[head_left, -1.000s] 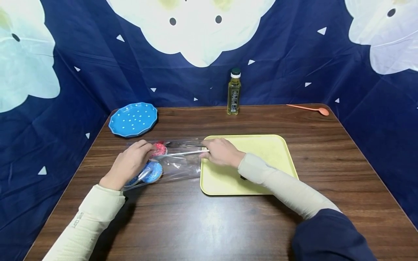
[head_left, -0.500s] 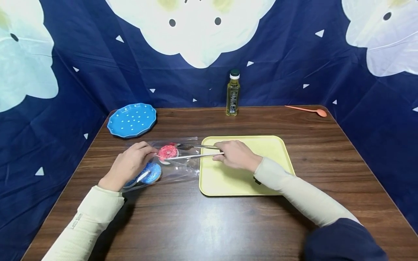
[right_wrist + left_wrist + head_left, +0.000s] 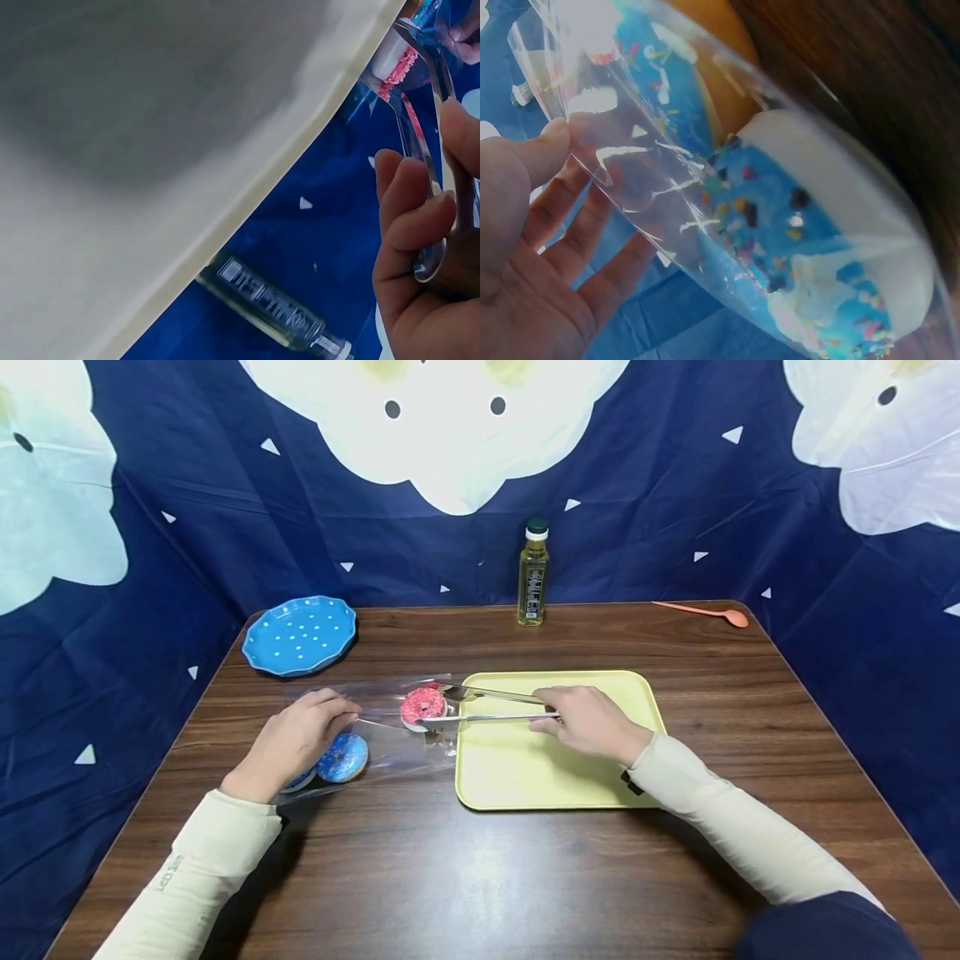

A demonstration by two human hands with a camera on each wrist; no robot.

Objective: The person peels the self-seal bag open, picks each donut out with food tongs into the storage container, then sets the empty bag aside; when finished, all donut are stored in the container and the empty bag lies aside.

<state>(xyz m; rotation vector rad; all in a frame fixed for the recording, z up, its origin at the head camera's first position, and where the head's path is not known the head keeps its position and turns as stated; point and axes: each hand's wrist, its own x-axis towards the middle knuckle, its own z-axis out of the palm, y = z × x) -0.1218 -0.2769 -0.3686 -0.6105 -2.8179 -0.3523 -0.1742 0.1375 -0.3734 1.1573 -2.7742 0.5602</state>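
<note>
My left hand (image 3: 296, 742) pinches the upper edge of a clear plastic bag (image 3: 397, 752), as the left wrist view shows. Inside the bag lie two blue-iced donuts with sprinkles, one blue donut (image 3: 342, 757) plainly visible, the other partly under my hand. My right hand (image 3: 588, 720) grips metal tongs (image 3: 502, 717) above the yellow tray. Between the tongs' ends, near the bag's right-hand mouth, sits a pink donut (image 3: 423, 705). In the right wrist view the pink donut (image 3: 399, 69) stands on edge between the tong tips.
A yellow tray (image 3: 517, 781) lies right of the bag. At the back left is a blue dotted plate (image 3: 300, 637). An oil bottle (image 3: 532, 575) stands at the back, and an orange spoon (image 3: 733, 617) lies at the back right.
My right hand has moved right over the tray with the tongs. The pink donut has slid right along the bag to its mouth. My left hand has stayed at the bag's edge.
</note>
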